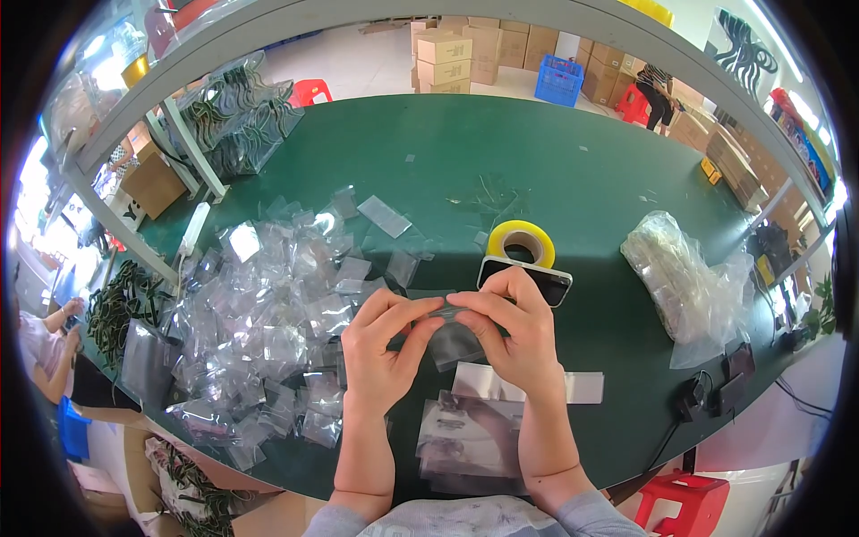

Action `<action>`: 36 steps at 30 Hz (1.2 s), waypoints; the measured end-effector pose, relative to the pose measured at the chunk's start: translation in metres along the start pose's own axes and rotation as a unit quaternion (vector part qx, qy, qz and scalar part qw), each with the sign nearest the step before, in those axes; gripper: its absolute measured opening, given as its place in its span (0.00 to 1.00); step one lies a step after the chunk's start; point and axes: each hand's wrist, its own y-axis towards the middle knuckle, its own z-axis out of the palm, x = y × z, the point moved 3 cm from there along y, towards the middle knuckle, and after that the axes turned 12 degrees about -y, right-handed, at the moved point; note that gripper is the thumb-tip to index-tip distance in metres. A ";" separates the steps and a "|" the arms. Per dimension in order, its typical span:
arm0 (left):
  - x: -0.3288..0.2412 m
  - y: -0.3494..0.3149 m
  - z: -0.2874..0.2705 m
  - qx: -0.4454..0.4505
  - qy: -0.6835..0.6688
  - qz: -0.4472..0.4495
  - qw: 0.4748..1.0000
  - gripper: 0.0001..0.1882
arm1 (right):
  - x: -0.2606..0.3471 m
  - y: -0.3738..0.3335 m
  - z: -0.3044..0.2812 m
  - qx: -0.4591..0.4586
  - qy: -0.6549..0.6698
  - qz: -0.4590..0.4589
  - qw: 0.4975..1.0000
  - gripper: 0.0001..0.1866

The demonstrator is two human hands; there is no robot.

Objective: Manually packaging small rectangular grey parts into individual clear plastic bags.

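Between my two hands, above the near middle of the green table, a small clear plastic bag (456,345) hangs by its upper edge. My left hand (380,345) pinches that edge with thumb and forefinger. Close beside it, my right hand (513,331) pinches the same edge, fingertips almost meeting the left ones. Below my hands lies a stack of flat clear plastic sleeves (470,438), partly covered by my right forearm. A white-and-clear strip (584,387) shows on both sides of that forearm. To the left spreads a large heap of small clear bags (259,313).
Beyond my right hand, a yellow tape roll (522,240) stands behind a phone (548,285). A large plastic bag of clear items (676,277) lies at right, near black adapters (693,398). Dark cords (121,309) are bundled at left. A grey metal frame (385,13) spans overhead.
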 end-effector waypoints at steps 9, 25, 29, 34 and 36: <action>0.000 -0.002 -0.003 0.026 0.023 -0.007 0.999 0.07 | 0.004 0.002 0.001 -0.019 -0.033 -0.058 0.998 0.08; 0.007 -0.008 -0.084 -0.222 0.243 0.035 0.944 0.22 | -0.021 -0.077 0.004 0.454 -0.278 -0.054 0.845 0.13; -0.004 -0.004 -0.068 -0.104 0.142 0.013 0.984 0.18 | -0.038 -0.136 -0.001 0.476 -0.286 -0.030 0.831 0.11; -0.003 -0.002 -0.056 -0.036 0.104 0.036 0.993 0.15 | -0.049 -0.150 -0.009 0.456 -0.242 0.001 0.857 0.13; -0.001 -0.003 -0.054 -0.027 0.098 0.038 0.994 0.15 | -0.055 -0.142 -0.014 0.467 -0.173 0.043 0.866 0.12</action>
